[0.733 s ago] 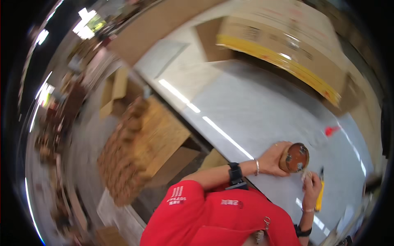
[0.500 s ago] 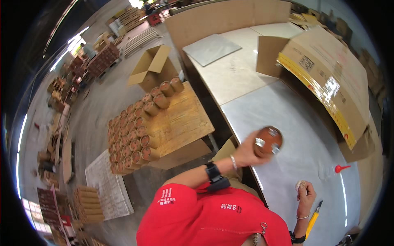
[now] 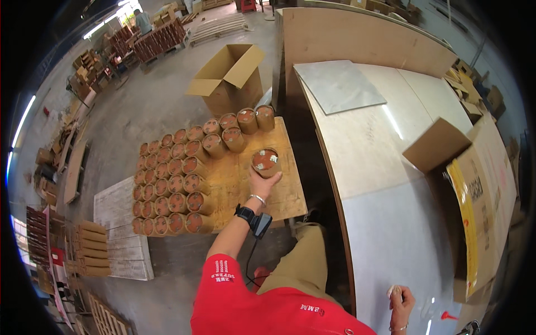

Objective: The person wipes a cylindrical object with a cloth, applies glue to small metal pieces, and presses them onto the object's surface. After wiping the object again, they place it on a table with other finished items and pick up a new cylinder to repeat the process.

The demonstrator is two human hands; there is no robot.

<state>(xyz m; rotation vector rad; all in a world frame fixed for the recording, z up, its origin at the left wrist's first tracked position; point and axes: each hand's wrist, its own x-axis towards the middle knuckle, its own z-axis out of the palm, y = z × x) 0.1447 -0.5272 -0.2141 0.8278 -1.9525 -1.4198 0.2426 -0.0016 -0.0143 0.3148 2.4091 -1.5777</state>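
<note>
My left hand [image 3: 263,185] grips a cardboard canister [image 3: 265,160] with a reddish-brown top and small white patches. I hold it over the bare part of a wooden table [image 3: 289,187], at the right of several rows of similar upright canisters [image 3: 177,184]. Low at the right, my right hand [image 3: 402,305] is closed around a small white wad [image 3: 391,291], perhaps cloth or tissue, above the grey worktop [image 3: 371,240]. Close to that hand lies a clear bottle with a red nozzle [image 3: 448,316], partly faint against the surface.
An open cardboard box [image 3: 234,92] stands beyond the wooden table. A large carton [image 3: 488,195] lies on its side along the worktop's right. A flat grey panel [image 3: 340,86] rests at the worktop's far end. A gap separates both tables.
My left hand has carried the canister left from the worktop to over the wooden table. My view has turned left. My right hand still holds the white wad.
</note>
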